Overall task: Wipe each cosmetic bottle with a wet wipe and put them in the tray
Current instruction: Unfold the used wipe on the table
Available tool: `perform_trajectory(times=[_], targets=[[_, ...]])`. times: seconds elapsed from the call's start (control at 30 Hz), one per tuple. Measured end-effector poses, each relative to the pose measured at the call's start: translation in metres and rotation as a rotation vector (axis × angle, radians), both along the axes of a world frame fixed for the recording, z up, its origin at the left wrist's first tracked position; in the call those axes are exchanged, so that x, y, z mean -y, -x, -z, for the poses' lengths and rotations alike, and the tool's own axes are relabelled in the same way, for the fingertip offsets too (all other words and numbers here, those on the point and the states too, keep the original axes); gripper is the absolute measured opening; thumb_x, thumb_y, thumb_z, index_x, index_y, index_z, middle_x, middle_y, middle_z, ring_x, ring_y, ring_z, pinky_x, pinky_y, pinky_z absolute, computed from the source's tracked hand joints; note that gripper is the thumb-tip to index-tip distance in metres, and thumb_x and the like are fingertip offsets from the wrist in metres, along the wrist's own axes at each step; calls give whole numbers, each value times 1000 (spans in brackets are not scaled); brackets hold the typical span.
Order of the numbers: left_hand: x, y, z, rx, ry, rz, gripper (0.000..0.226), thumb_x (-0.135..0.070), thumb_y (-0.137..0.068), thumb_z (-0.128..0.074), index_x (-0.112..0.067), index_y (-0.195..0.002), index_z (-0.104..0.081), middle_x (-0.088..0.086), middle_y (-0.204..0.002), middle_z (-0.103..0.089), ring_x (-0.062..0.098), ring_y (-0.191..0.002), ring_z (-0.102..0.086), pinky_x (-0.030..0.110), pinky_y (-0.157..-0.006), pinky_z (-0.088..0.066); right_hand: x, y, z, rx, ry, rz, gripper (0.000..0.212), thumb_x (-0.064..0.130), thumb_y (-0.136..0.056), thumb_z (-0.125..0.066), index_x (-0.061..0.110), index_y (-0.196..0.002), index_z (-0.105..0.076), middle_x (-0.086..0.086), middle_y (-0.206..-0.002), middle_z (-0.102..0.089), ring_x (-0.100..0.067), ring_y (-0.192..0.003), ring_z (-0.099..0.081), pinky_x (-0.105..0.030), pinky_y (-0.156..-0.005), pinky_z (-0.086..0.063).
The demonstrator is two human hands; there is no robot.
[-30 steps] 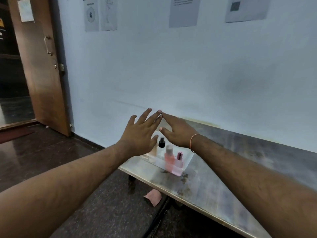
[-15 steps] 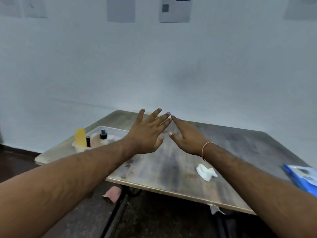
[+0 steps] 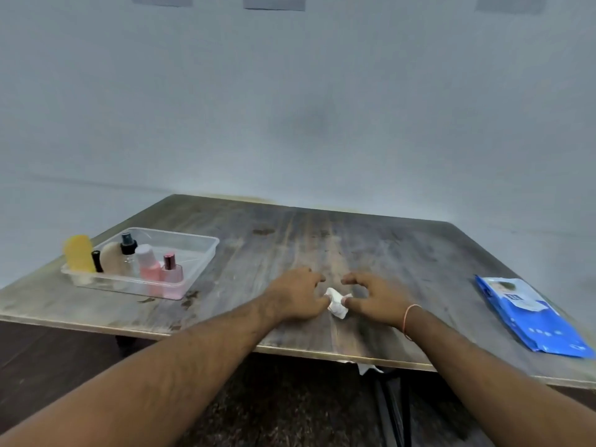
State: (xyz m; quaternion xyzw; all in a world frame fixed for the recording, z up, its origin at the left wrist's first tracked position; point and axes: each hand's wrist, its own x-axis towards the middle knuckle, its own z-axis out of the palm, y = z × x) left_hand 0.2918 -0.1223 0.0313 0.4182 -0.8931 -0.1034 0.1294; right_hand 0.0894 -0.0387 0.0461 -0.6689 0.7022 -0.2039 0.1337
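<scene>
Both hands are set low over the middle of the bench, forearms stretched forward from the near edge. The left hand (image 3: 298, 293) is held palm down with its fingers curled, and its thumb and fingertips are pressed onto the left side of a crumpled white wipe (image 3: 337, 303). The right hand (image 3: 371, 296) is held the same way, fingers arched, with its thumb pinched against the right side of the wipe; a thin orange band (image 3: 408, 317) is worn on that wrist. The wipe is thus gripped between the two hands and lies on the bench top.

At the far left of the bench a clear plastic tray (image 3: 193, 253) is placed, well apart from the hands. Inside it, along its near side, the bottles are stood upright in a row: a yellow bottle (image 3: 79, 253), a small black tube (image 3: 96, 261), a beige bottle (image 3: 111, 258), a clear spray bottle with a black cap (image 3: 128, 248), a pink bottle with a white cap (image 3: 148, 266) and a small pink bottle with a dark red cap (image 3: 171, 272). The rest of the tray is left bare.

At the right edge a flat blue wipe packet (image 3: 529, 317) is laid. The bench (image 3: 322, 240) has a worn, streaked grey-brown wooden surface with a pale edge strip. A plain pale wall (image 3: 290, 108) is seen behind.
</scene>
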Motion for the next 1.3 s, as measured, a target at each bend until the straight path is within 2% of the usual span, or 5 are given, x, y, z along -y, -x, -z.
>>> perform_trajectory(times=[0.17, 0.33, 0.7, 0.83, 1.3], targets=[[12, 11, 29, -122, -150, 22, 39, -61, -103, -51, -28, -87, -62, -1, -106, -59, 19, -101, -63, 36, -85, -49, 2, 17, 47, 348, 114, 73, 23, 29, -93, -81, 30, -116, -77, 11, -113, -79, -8, -109, -74, -35, -102, -58], [19, 16, 40, -187, -61, 40, 34, -61, -95, -65, -42, -122, -72, -16, -104, -60, 6, -97, -61, 31, -83, -51, 16, 17, 48, 436, 138, 13, 34, 36, -86, -79, 27, -119, -80, 13, -114, -80, -2, -109, -73, -36, -103, -59], [32, 15, 41, -787, -364, -8, 9, -29, -103, -72, -24, -101, -79, -11, -87, -79, 3, -71, -67, 27, -69, -55, 45, 17, 53, 661, 235, -87, 37, 33, -81, -84, 28, -118, -80, -5, -98, -83, -30, -98, -79, -45, -94, -63], [29, 13, 41, -833, -439, -1, 6, -28, -102, -73, -24, -102, -78, -5, -93, -83, 23, -84, -77, 42, -81, -63, 44, 19, 56, 701, 268, -52, 20, 14, -93, -81, 18, -112, -81, -8, -96, -83, -30, -96, -79, -47, -89, -63], [20, 9, 35, -849, -414, 26, 19, -23, -106, -67, -19, -95, -81, -4, -91, -83, 4, -61, -59, 20, -61, -47, 45, 18, 59, 630, 414, 13, 15, 24, -102, -72, 23, -110, -84, 5, -104, -78, -6, -92, -72, -24, -83, -57]])
